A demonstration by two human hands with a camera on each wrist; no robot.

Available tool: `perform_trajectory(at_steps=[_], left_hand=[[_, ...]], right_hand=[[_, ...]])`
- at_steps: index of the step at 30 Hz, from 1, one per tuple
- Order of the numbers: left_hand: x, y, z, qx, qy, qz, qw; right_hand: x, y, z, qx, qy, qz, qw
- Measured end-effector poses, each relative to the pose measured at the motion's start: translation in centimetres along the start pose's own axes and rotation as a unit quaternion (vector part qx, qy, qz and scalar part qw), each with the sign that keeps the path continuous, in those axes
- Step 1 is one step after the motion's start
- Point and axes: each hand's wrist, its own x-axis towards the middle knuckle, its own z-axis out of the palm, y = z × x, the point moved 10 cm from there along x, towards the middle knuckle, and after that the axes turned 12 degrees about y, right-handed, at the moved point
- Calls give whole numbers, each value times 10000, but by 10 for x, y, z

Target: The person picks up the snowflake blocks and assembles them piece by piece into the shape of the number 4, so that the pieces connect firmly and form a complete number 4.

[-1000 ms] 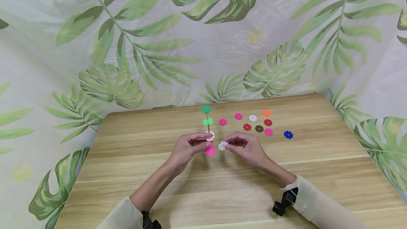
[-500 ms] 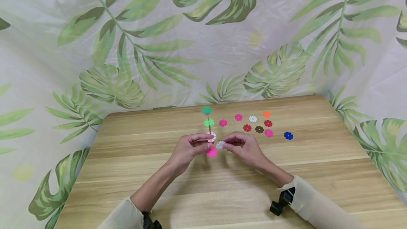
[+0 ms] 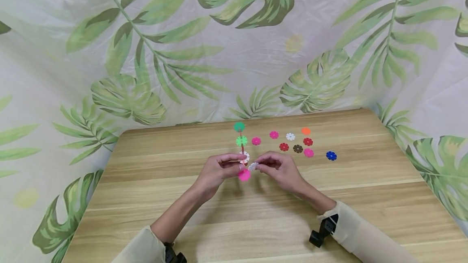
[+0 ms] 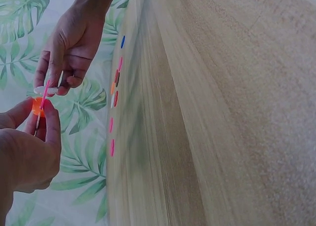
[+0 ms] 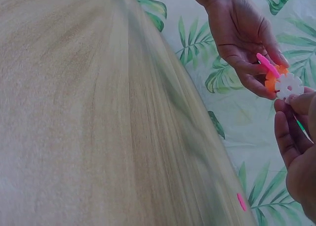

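Note:
My left hand (image 3: pixel 212 173) pinches a chain of slotted plastic snowflake discs between thumb and fingers. A dark green disc (image 3: pixel 239 127) tops the chain, with a light green disc (image 3: pixel 241 141) below it. Some red pieces stand edge-on between, and a white one is partly behind the fingertips. At the near end hangs a pink disc (image 3: pixel 244 175); an orange disc (image 5: pixel 270 83) shows beside it in the right wrist view. My right hand (image 3: pixel 285 171) pinches a separate white snowflake disc (image 5: pixel 286 86), tilted, its rim right at the orange and pink discs.
Several loose snowflake discs lie flat at the back right of the wooden table (image 3: pixel 329 222), among them a brown disc (image 3: pixel 297 149), an orange disc (image 3: pixel 305 131) and a blue disc (image 3: pixel 331 156). A leaf-patterned cloth (image 3: pixel 256 52) hangs behind the table's far edge.
My right hand has moved slightly left, bringing its white disc up to the chain and turning it more edge-on. The chain in my left hand has shifted slightly right.

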Motion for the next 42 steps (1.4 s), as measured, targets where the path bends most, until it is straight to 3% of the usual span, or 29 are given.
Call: perform_trajectory(at_steps=[9,16,22,33,42], left_hand=[[2,-2,3,-43,-3,-80,10000],[3,-2,1,-149,192,-178,9995],[4,-3,0,-341,488,-295,9978],[4,-3,3,-580,777,-320,9948],[5,-3,5,-665,887,-312,9933]], right_hand=[[-1,-2,2,254,-73,-124,9996],[-3,-13,3,-35,135,-802,9967],[-7,-20,4,-83,302,-1148,9929],[-11,-34,10,-1102,664,-2021,9709],[-12,-37,10,-1161,722,-2294,9637]])
